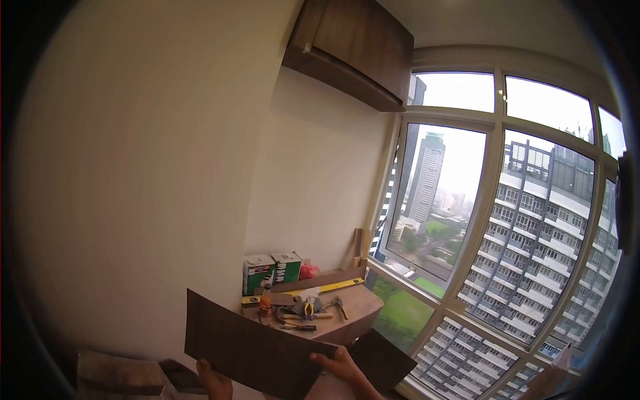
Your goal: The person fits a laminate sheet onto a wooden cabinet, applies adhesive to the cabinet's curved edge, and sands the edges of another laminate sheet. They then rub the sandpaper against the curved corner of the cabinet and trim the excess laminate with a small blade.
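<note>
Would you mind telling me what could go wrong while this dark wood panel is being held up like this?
The wood panel is gripped only at its lower edge by the left hand and right hand, so it might tip or slip. Swinging it could knock the hammer and pliers off the crowded worktop behind.

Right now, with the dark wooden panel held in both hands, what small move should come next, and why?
Probably raise the dark wooden panel a little and level it. The left hand and the right hand grip only its lower edge, and it tilts down to the right. The wall cabinet hangs high above, while the tools on the table lie behind the panel.
</note>
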Motion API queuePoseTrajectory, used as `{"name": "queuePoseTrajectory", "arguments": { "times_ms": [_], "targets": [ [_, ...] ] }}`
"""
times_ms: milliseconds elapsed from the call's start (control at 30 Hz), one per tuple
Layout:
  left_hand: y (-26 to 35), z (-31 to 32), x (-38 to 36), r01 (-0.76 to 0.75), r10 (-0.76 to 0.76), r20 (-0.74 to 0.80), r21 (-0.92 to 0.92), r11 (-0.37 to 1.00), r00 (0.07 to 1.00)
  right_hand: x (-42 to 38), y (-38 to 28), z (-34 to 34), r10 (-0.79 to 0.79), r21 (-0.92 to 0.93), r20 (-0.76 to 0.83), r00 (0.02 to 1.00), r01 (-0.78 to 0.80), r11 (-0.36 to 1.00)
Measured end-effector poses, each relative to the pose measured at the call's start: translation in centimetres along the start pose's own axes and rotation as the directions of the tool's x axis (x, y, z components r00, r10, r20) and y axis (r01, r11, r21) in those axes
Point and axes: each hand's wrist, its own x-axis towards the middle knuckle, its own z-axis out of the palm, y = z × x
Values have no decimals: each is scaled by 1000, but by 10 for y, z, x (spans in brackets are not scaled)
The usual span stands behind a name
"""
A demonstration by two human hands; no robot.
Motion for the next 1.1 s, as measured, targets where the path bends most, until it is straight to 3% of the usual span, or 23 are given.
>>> {"name": "queuePoseTrajectory", "arguments": {
  "times_ms": [167, 233, 267, 300, 333, 367, 400, 433, 467, 500, 533, 567, 600, 633, 667, 700, 767, 800, 833, 867, 1000, 1067, 1100],
  "targets": [
    [-7, -16, -13, -32, 33, -88, 7, 999, 996, 0, 16, -6, -50, 18, 26, 998, 50, 999],
    [-1, -34, -17, 314, -232, -296, 267, 911, 926, 2, 21, -5, -61, 2, 22, 998, 60, 998],
    [2, -49, -20, 311, -228, -302, 267, 912, 926, 4, 24, -4, -162, -50, 26, 986, 163, 985],
    [6, -68, -23, 440, -254, -364, 653, 617, 896, 6, 26, -4, -262, -101, 36, 964, 264, 959],
    [15, -89, -23, 483, -248, -438, 861, 159, 864, 7, 27, -6, -256, -98, 44, 966, 259, 961],
    [27, -118, -20, 499, -249, -455, 854, 151, 855, 9, 27, -8, -248, -275, 102, 963, 267, 923],
    [42, -161, -21, 252, -365, -340, 930, -269, 866, 4, 30, -8, -206, -438, 166, 964, 260, 860],
    [64, -211, -36, -92, -535, -300, 805, -586, 790, 5, 41, -6, -141, -597, 204, 969, 237, 766],
    [62, -284, -32, 503, -616, -495, 845, -178, 613, 1, 48, -4, -121, -538, 225, 967, 227, 812],
    [114, -155, -60, 586, -541, -509, 809, -35, 670, 1, 62, -2, -52, -594, 276, 960, 213, 776],
    [113, -269, -70, 485, -453, -377, 862, 148, 808, -4, 81, -1, 0, -592, 304, 953, 189, 784],
    [122, -202, -80, 535, -72, -573, 798, -278, 816, -3, 92, 3, 22, -682, 313, 949, 209, 701],
    [138, -191, -83, 473, -77, -504, 845, -250, 860, -2, 105, 6, -58, -650, 282, 958, 235, 723],
    [156, -191, -84, 403, -92, -433, 884, -236, 897, -4, 109, 5, 35, -766, 317, 948, 234, 599],
    [190, -191, -96, 784, -271, -736, 594, 182, 621, -12, 119, 13, 300, -746, 328, 896, 51, 663],
    [192, -226, -109, 712, -214, -680, 682, 166, 701, -22, 116, 20, 215, -752, 279, 936, 73, 655],
    [191, -199, -128, 205, -200, -257, 948, -245, 946, -31, 117, 31, 191, -762, 288, 939, 104, 639],
    [190, -204, -131, 205, -232, -268, 942, -264, 935, -36, 122, 42, 222, -759, 272, 936, 67, 648],
    [183, -214, -135, 503, -267, -489, 864, -19, 831, -41, 125, 52, 175, -682, 261, 949, 53, 730],
    [172, -223, -135, 740, -357, -655, 641, 204, 666, -43, 129, 59, 125, -603, 233, 964, 42, 796],
    [130, -205, -107, 720, -614, -514, 681, 134, 600, -55, 128, 104, 37, -610, 196, 980, 93, 787],
    [111, -170, -80, 955, -763, -575, 149, 257, 295, -63, 125, 128, 4, -578, 202, 979, 116, 808],
    [100, -161, -63, 964, -797, -544, 164, 208, 264, -63, 127, 138, -29, -547, 212, 977, 143, 825]
  ]
}}
